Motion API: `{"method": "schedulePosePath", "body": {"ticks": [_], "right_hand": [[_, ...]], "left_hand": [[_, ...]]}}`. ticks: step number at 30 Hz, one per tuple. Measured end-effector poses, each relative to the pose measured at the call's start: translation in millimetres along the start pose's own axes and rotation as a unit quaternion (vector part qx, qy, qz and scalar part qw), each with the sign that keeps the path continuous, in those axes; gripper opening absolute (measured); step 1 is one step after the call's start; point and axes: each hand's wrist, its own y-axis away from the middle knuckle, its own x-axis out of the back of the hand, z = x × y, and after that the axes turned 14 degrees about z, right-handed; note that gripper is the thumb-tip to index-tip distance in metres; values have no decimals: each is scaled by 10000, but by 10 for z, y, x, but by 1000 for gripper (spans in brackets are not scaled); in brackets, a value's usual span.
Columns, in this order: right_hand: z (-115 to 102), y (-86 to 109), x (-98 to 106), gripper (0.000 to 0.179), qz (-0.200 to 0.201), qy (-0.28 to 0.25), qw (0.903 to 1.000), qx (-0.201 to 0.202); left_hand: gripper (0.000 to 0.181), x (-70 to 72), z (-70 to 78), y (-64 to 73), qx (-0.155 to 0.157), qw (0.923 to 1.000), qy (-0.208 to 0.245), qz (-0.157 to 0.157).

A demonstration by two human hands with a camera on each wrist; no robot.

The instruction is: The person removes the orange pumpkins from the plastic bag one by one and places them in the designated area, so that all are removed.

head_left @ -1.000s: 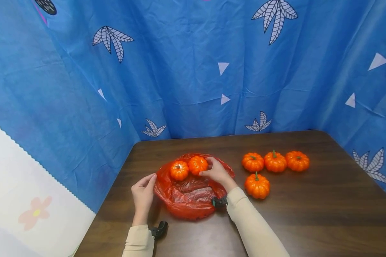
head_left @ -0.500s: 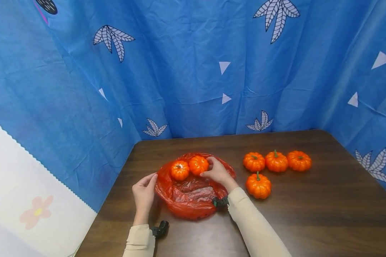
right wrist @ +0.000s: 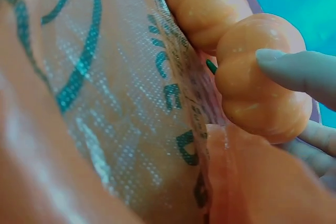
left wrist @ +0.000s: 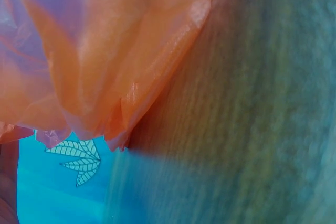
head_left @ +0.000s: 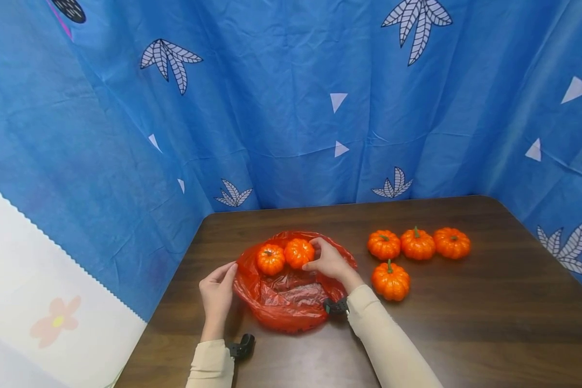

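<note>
A red plastic bag [head_left: 291, 320] lies spread wide on the table, its mouth facing up. My left hand [head_left: 215, 295] pinches the bag's left rim between thumb and fingers. In the left wrist view, the bag's thin film [left wrist: 131, 61] hangs over the wood grain. Two small orange pumpkins sit side by side within the bag's mouth, one on the left [head_left: 270, 260] and one on the right [head_left: 298, 253]. My right hand [head_left: 331, 262] grips the right one from its right side. Up close in the right wrist view, my thumb presses on this ribbed pumpkin [right wrist: 260, 93].
Several more orange pumpkins stand on the table right of the bag: three in a row [head_left: 418, 245] and one nearer pumpkin [head_left: 390, 281]. A blue patterned curtain [head_left: 291, 108] borders the dark wooden table [head_left: 465, 323] at the back and sides.
Both pumpkins in the bag have shifted slightly lower in the head view. My right hand still holds the right one, and my left hand keeps its place on the rim.
</note>
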Motion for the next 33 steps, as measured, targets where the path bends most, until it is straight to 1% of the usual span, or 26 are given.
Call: {"method": "schedulePosePath", "body": {"ticks": [5, 9, 13, 17, 24, 28, 33], "right_hand": [[-27, 33, 25, 66, -34, 29, 10000, 59], [-70, 71, 53, 66, -76, 8, 9998, 163], [-131, 121, 84, 67, -122, -37, 9998, 159], [-195, 178, 128, 69, -106, -101, 9997, 194], [-242, 271, 198, 71, -56, -439, 9985, 336], [-261, 329, 247, 70, -55, -532, 9978, 396], [-324, 370, 329, 71, -6, -697, 9964, 489]], "left_hand": [[23, 5, 3, 3, 27, 10000, -38, 10], [24, 12, 18, 9, -51, 10000, 8, 11], [26, 15, 20, 8, -118, 9999, 37, 13], [26, 14, 19, 12, -121, 9999, 7, 16], [27, 20, 42, 31, 9, 10000, -87, -9], [29, 28, 50, 35, 1, 9999, -123, -64], [29, 30, 28, 25, -27, 9998, -176, -23]]}}
